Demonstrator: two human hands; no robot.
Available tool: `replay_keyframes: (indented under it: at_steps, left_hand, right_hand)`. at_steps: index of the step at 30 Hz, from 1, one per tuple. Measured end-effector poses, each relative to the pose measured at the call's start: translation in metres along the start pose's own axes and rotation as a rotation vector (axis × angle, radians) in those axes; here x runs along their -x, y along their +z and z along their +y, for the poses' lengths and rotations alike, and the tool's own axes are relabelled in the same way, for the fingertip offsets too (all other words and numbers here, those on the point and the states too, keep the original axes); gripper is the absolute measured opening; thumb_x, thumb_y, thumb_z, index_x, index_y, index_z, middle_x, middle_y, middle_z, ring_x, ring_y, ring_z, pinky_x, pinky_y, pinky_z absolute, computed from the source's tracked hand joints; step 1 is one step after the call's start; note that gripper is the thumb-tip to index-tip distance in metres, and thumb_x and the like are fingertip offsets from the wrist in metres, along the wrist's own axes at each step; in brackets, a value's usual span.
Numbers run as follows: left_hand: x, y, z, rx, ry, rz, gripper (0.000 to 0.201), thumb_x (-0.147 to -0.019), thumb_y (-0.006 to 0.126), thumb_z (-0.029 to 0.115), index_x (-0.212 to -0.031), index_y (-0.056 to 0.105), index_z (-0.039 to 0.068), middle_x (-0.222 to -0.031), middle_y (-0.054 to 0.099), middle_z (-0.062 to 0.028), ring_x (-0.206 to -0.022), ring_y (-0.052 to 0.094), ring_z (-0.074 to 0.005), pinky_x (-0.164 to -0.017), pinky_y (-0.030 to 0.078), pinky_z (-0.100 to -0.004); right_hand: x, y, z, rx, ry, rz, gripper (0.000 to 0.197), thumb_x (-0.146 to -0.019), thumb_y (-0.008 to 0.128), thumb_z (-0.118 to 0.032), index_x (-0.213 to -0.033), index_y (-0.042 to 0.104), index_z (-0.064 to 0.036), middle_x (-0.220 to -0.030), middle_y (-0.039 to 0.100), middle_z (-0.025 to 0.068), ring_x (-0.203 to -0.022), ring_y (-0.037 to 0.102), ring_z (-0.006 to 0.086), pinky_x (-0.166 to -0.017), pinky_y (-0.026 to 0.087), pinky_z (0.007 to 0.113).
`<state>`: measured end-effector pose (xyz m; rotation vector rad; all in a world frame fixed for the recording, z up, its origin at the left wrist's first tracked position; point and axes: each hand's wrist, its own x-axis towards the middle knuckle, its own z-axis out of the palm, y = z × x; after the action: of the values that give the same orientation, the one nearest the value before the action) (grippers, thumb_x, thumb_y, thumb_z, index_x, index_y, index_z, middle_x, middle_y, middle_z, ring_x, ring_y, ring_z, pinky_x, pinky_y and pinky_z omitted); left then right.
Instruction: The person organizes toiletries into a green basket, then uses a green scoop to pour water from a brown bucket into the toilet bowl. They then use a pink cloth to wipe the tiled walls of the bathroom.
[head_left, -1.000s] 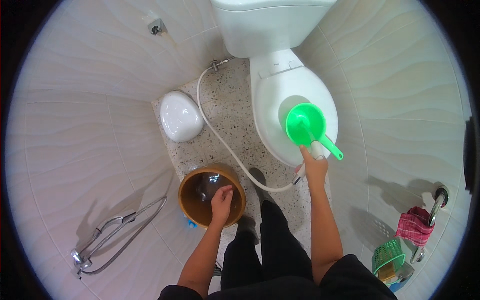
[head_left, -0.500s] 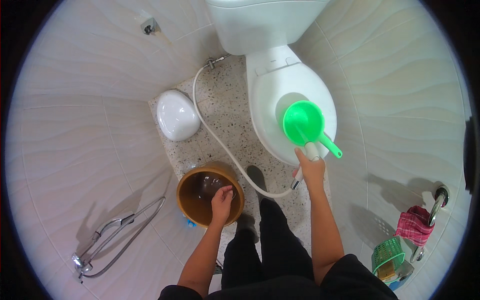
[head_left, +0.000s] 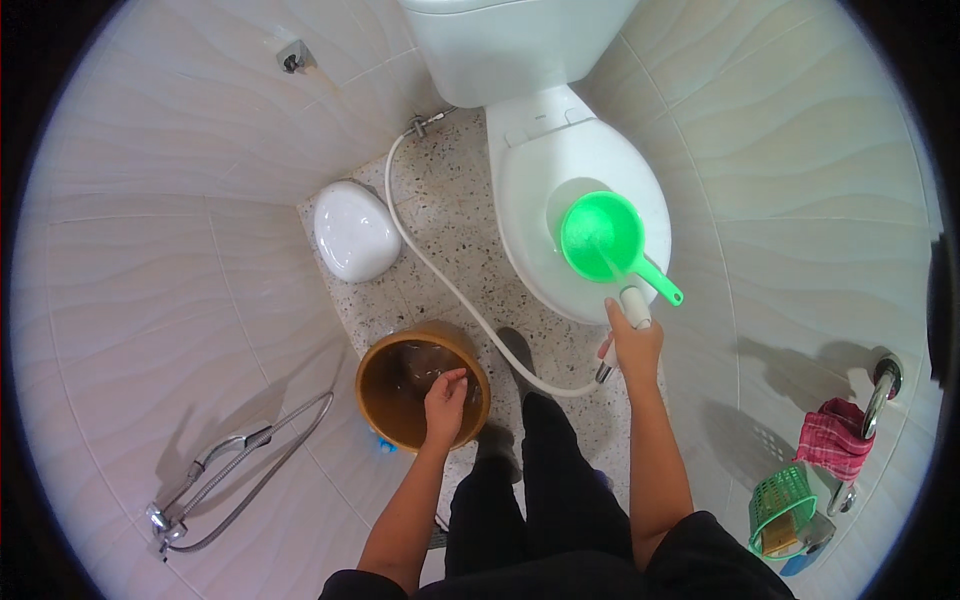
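Note:
My right hand [head_left: 636, 340] is closed around a white bidet sprayer [head_left: 635, 305]. From its head a jet of water runs into a green plastic dipper [head_left: 603, 236], which rests on the shut lid of the white toilet [head_left: 540, 180], handle toward the lower right. A white hose [head_left: 455, 290] trails from the sprayer's base to a wall valve [head_left: 416, 127]. Over the brown bucket [head_left: 372, 415] hovers my left hand [head_left: 446, 402], fingers curled together; whether anything is in them is hidden.
A white rounded lid-like piece [head_left: 355, 232] lies on the speckled floor by the left wall. Lower left hangs a hand shower with metal hose [head_left: 250, 480]. At right, a metal bar [head_left: 883, 395] carries a red checked cloth [head_left: 836, 438], near a green basket [head_left: 780, 500].
My right hand and the sprayer have shifted slightly right. Water still runs into the dipper, its bottom now looking more covered with froth. My left hand stays over the bucket.

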<state>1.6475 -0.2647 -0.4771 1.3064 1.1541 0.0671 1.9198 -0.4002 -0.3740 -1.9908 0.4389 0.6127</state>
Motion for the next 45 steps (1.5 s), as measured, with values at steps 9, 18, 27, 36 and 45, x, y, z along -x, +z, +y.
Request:
replay_keyframes:
  at_steps: [9,18,27,36,45]
  left_hand:
    - [0.007,-0.003,-0.018,0.001,-0.003,0.015,0.019,-0.09,0.059,0.007,-0.108,0.062,0.001,-0.097,0.063,-0.0029,-0.089,0.058,-0.0084,-0.083,0.045,-0.0229]
    - [0.01,-0.004,-0.019,-0.003,0.002,0.032,0.02,-0.09,0.059,0.009,-0.108,0.062,0.001,-0.094,0.064,-0.002,-0.084,0.057,-0.0072,-0.079,0.046,-0.0226]
    - [0.008,0.0,-0.021,0.062,-0.026,0.0,0.018,-0.091,0.059,0.007,-0.108,0.061,0.0,-0.099,0.062,-0.0026,-0.091,0.057,-0.0088,-0.085,0.045,-0.0231]
    - [0.004,0.005,-0.003,0.036,-0.043,-0.026,0.02,-0.091,0.058,0.008,-0.109,0.06,0.0,-0.1,0.062,-0.0028,-0.094,0.058,-0.0103,-0.087,0.044,-0.0243]
    - [0.001,0.006,0.003,0.0,-0.044,-0.026,0.021,-0.091,0.059,0.008,-0.11,0.061,0.0,-0.099,0.062,-0.0027,-0.094,0.058,-0.0101,-0.087,0.044,-0.0238]
  right_hand:
    - [-0.002,0.005,-0.011,0.052,-0.053,-0.03,0.038,-0.08,0.072,-0.028,-0.08,0.059,0.0067,-0.054,0.055,0.0078,-0.037,0.054,0.017,-0.035,0.04,0.031]
    - [-0.003,0.007,0.003,0.082,-0.057,-0.04,0.039,-0.08,0.072,-0.029,-0.079,0.059,0.0071,-0.053,0.055,0.0082,-0.038,0.055,0.0164,-0.036,0.04,0.029]
    - [-0.002,0.002,0.001,0.057,-0.083,-0.035,0.037,-0.08,0.072,-0.028,-0.076,0.058,0.0058,-0.053,0.055,0.0079,-0.038,0.055,0.0164,-0.036,0.04,0.03]
    - [-0.008,-0.002,0.007,0.068,-0.047,-0.018,0.037,-0.081,0.071,-0.028,-0.075,0.057,0.0053,-0.054,0.055,0.0083,-0.038,0.055,0.0168,-0.036,0.041,0.031]
    - [-0.007,0.0,0.009,0.038,-0.055,-0.012,0.035,-0.081,0.071,-0.026,-0.075,0.057,0.0056,-0.055,0.056,0.0085,-0.038,0.055,0.0168,-0.036,0.042,0.03]
